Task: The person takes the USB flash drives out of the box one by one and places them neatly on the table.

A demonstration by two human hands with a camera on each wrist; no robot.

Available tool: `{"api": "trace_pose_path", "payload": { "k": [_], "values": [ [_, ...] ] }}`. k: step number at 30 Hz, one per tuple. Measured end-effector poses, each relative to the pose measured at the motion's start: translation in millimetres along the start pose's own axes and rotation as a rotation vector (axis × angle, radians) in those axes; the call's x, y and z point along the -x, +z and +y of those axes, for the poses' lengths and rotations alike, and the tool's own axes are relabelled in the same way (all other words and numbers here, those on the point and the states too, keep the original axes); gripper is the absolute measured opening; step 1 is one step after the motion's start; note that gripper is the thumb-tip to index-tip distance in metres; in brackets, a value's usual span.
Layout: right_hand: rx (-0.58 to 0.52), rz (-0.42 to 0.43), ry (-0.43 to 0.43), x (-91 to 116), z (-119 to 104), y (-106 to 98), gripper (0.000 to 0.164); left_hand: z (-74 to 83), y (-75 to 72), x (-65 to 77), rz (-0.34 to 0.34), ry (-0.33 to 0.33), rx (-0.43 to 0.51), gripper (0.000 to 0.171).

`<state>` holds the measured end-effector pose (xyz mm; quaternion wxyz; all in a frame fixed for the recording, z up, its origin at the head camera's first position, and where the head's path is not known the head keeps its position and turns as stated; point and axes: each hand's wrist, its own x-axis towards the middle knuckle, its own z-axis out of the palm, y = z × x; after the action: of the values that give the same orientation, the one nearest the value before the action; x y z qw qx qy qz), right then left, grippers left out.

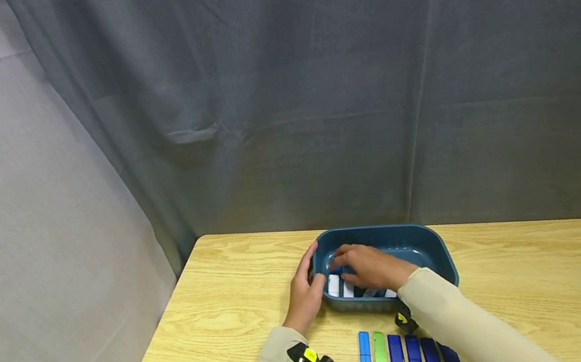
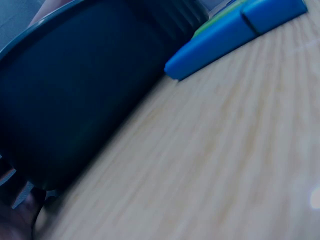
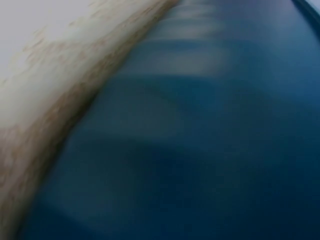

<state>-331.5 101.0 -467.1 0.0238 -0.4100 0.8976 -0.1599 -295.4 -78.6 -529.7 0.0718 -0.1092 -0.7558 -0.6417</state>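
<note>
**Bin, right hand, blue piece**

On the worktop, the bin is touching the left hand's spread fingers; inside, leftward, the blue piece is lying beneath the nearer right hand's fingers; pinch, long axis: cannot tell

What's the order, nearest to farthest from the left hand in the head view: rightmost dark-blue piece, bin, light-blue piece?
1. Bin, touching the left hand.
2. Light-blue piece, row's left end.
3. Dark-blue piece, rightmost visible.
</note>
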Motion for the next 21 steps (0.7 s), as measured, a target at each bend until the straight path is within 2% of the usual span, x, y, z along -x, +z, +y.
{"api": "trace_pose_path", "payload": {
  "k": [6, 13, 21],
  "values": [
    [0.016, -0.023, -0.038, -0.5, 1.1, 1.4, 0.028, 25.9, -3.0, 7.3, -0.005, 0.009, -0.003, 0.061],
    [0.01, -0.004, -0.005, 1.1, 1.5, 2.5, 0.028, 29.6, -3.4, 8.5, -0.013, 0.006, -0.004, 0.062],
    [0.015, 0.01, 0.119, 0.8, -0.7, 2.8, 0.028, 29.2, -3.8, 8.5, -0.013, 0.007, -0.012, 0.062]
  ]
}}
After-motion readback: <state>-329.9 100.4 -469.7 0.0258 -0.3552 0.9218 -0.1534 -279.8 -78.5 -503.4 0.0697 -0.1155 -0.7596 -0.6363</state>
